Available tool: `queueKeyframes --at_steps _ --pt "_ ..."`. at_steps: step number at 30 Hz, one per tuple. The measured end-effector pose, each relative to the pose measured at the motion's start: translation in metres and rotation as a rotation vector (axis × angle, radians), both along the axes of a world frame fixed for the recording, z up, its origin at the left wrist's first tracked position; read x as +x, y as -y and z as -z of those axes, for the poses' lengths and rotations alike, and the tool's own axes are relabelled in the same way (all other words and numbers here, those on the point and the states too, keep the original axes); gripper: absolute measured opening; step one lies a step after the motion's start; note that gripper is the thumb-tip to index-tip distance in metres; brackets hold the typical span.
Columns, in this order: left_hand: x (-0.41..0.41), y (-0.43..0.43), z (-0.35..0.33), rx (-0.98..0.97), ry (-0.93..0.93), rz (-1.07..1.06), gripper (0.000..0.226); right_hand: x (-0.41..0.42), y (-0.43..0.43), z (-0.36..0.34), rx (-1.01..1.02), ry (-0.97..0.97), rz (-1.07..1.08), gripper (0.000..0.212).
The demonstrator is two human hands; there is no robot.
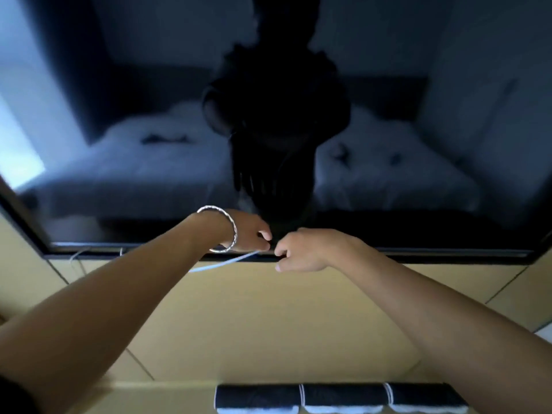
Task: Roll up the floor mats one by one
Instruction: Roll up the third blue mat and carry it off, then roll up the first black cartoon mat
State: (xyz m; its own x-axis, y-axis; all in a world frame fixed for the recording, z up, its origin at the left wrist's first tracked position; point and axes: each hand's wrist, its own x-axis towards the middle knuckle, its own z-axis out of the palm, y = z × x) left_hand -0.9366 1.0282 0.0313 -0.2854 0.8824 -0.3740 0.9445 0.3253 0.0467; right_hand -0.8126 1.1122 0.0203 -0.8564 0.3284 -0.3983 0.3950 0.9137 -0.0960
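Left hand (pixel 249 234): extended toward 12 o'clock, bangle (pixel 222 230) on the wrist. Thumb and forefinger tips are pressed together on the end of a white cord (pixel 224 262).
Cord: slack, trails off toward 8 o'clock from the pinch, along the lower frame of a dark glossy panel (pixel 418 174).
Right hand (pixel 301 249): just beside the left, at its 3 o'clock. Fingers are curled inward, thumb close to forefinger. Cannot tell whether it has any cord.
Rolled mats (pixel 343 395): three, at 6 o'clock in view, at the frame's bottom edge, well apart from both hands.
Key relation: the rolls lie straight back from the fingertips toward 6 o'clock. Long axes run 9 to 3, end to end in one row. The row sits a little toward 3 o'clock, so the right hand is probably the nearer.
Mat appearance: dark, tightly wound, with a pale layer showing along the near side. Thin white ties (pixel 302 395) sit at the joins.
Support: yellow tiled surface (pixel 268 318) between hands and rolls.
Unrolled mat: none in view.
Judgement: the cord is likely meant for binding a roll.
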Motion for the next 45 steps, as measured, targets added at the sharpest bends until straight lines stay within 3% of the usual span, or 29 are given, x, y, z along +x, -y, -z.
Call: queueKeyframes --at_steps 9,19,25,33,45 --pt "-0.022 0.017 -0.072 0.214 -0.072 -0.009 0.034 -0.022 0.004 -0.071 0.139 -0.078 -0.049 0.04" --pt "-0.025 0.044 -0.09 0.5 -0.314 -0.222 0.03 -0.008 -0.006 -0.09 0.086 -0.277 -0.107 0.05" --pt "0.0 0.048 -0.069 0.452 -0.306 -0.294 0.027 0.015 -0.025 -0.083 0.018 -0.376 -0.126 0.05" --pt "0.039 0.079 -0.023 0.307 -0.312 -0.473 0.03 0.024 -0.026 -0.038 -0.095 -0.342 -0.228 0.05" --pt "0.073 0.211 0.004 0.231 -0.255 -0.805 0.036 -0.005 0.054 -0.009 -0.17 -0.246 -0.466 0.056"
